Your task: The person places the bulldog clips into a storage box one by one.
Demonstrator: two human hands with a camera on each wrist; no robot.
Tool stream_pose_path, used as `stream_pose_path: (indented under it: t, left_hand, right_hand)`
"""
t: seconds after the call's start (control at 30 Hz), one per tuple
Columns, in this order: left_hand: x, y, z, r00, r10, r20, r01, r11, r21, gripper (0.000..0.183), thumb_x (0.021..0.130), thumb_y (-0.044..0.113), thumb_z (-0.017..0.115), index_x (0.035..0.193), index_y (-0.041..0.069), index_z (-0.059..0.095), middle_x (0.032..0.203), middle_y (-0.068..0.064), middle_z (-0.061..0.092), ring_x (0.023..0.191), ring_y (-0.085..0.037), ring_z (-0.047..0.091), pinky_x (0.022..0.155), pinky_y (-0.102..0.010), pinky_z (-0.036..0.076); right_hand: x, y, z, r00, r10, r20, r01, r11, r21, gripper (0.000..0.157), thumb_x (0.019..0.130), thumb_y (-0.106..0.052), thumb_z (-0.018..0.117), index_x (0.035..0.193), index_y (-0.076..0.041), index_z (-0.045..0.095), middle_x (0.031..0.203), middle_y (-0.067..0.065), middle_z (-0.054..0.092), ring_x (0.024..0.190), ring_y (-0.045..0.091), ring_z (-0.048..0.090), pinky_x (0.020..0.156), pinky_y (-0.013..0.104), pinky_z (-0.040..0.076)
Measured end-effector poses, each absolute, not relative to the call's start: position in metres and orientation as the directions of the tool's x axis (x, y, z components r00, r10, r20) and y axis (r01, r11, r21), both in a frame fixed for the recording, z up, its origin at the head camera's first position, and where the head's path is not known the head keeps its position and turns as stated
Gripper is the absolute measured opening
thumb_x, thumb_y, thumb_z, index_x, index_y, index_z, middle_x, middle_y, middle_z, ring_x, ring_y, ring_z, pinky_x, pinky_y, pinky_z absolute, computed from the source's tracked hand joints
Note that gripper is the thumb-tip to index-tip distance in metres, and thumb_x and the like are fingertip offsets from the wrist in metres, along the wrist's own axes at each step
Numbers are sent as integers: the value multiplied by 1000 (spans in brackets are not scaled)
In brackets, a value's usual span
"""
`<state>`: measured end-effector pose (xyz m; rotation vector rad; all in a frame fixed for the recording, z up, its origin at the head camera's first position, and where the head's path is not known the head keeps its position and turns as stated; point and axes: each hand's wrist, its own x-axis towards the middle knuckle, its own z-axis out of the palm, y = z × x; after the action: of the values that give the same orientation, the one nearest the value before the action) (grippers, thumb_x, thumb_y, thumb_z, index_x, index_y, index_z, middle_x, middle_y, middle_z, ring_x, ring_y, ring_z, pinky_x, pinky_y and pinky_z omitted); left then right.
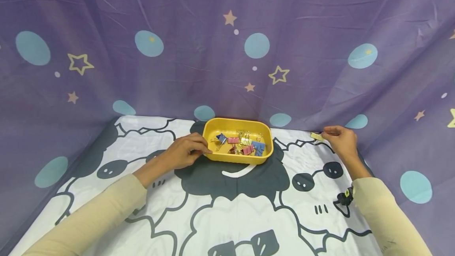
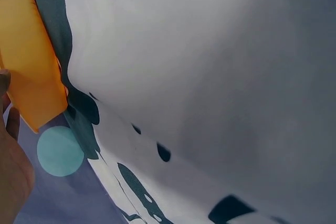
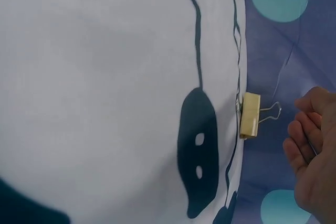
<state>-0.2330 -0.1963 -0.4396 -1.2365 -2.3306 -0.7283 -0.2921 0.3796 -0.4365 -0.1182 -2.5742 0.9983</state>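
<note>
My left hand (image 1: 187, 150) holds the near left corner of a yellow plastic tray (image 1: 239, 157), fingers at its rim. In the left wrist view, the tray's outer wall (image 2: 31, 61) and part of that hand (image 2: 14, 166) show at the left edge. Inside the tray lie several binder clips, blue (image 1: 258, 148), pink (image 1: 247, 150) and yellow. At the far right, a yellow binder clip (image 3: 250, 115) sits at the white cloth's back edge, one wire handle pointing out. My right hand (image 3: 317, 150) is beside that handle with loosely bent fingers, a small gap between them.
A white cloth (image 1: 163, 204) with dark sheep drawings covers the table. Behind it and at both sides hangs a purple curtain (image 1: 199, 50) with stars and blue spots. A small black object (image 1: 345, 197) is at the right sleeve's cuff.
</note>
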Motion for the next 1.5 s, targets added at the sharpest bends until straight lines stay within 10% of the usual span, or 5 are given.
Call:
stream_pose_path:
  t: [0.17,0.3,0.43,1.5]
  left_hand:
    - [-233,-197,-440,-532,635,561,841,474,261,30,89,-9,86,103,17,92,107,1,82,103,-18,73,88,-39,65]
    - [-232,-197,-439,-534,637,557,840,476,261,30,89,-9,86,103,17,92,107,1,82,103,-18,73,88,-39,65]
    - [-233,-197,-438,-528,637,562,844,471,258,30,88,-10,86,103,16,92,107,0,82,103,-19,73,88,-39,65]
    - [-234,-196,-439,-525,639,562,844,476,247,31,87,-11,87,101,15,92,106,-1,82,102,-19,73,87,-38,65]
  right_hand:
    - [-296,384,-442,-934,182,307,-52,782,-622,34,100,-21,80,126,0,84,123,24,82,82,-25,49,112,36,46]
    - [-298,387,-445,-942,157,296,-60,791,-609,35,100,-20,78,126,3,82,123,27,81,101,18,75,127,62,30]
    - [-302,388,-448,-950,161,267,-42,784,-620,37,99,-19,78,127,5,80,126,30,79,127,50,68,128,64,28]
    - [-322,400,-456,-989,144,31,105,839,-534,50,97,-24,78,136,6,75,136,30,75,142,64,48,118,72,43]
